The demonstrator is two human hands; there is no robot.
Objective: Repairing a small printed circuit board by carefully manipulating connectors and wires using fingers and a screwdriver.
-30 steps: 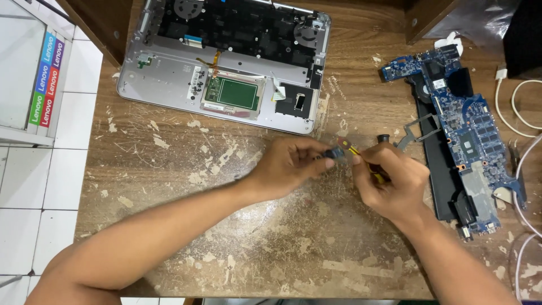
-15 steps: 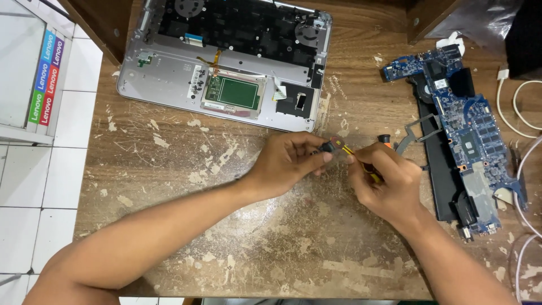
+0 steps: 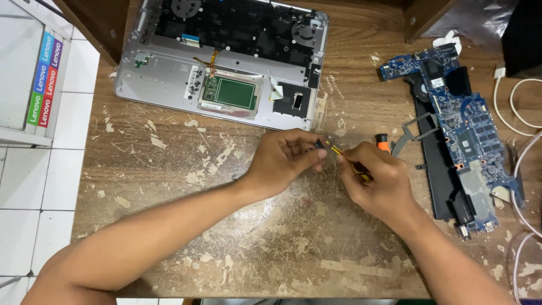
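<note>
Head view, looking down on a worn wooden tabletop (image 3: 169, 186) flecked with pale paint; both forearms reach in from the lower edge and meet near the middle.

Left hand (image 3: 285, 161): fingers pinched on a small dark part (image 3: 322, 144), held just above the wood; what the part is cannot be told at this size.

Right hand (image 3: 375, 181): fingers clenched round a yellow-and-black screwdriver (image 3: 345, 160); its tip touches the small dark part; an orange-capped tool (image 3: 382, 142) stands out just behind the knuckles, touching or nearly so.

Beyond the hands, toward the far edge: an opened silver laptop base (image 3: 164, 73), underside of the keyboard showing, green touchpad board (image 3: 234, 93) in its centre.

To the right, well apart from the base: a blue motherboard (image 3: 471, 133) lying on a black plate; a bent grey metal bracket (image 3: 415, 133) between it and the right hand; white cables (image 3: 522, 113) at the right edge.
</note>
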